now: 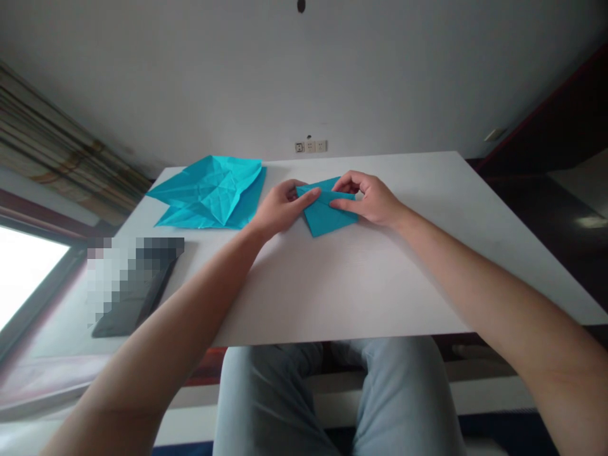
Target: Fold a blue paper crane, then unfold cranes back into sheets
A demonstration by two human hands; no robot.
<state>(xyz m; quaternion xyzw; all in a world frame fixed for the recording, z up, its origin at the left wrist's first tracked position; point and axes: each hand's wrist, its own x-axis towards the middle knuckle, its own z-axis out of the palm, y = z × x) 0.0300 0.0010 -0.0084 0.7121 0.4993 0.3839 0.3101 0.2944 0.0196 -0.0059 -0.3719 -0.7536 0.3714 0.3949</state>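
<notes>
A small folded piece of blue paper [327, 215] lies on the white table [361, 278] in front of me. My left hand [280, 209] pinches its left corner, fingers closed on the edge. On the right side, my right hand [370, 199] presses a fold of the same paper with its index finger and thumb closed on the flap. Both forearms reach in from the near edge of the table.
A larger creased sheet of blue paper [213, 193] lies spread out at the far left of the table. A dark flat object [137, 291], partly blurred, sits near the left front edge. Wall sockets [311, 146] are behind the table, a window [23, 272] at left.
</notes>
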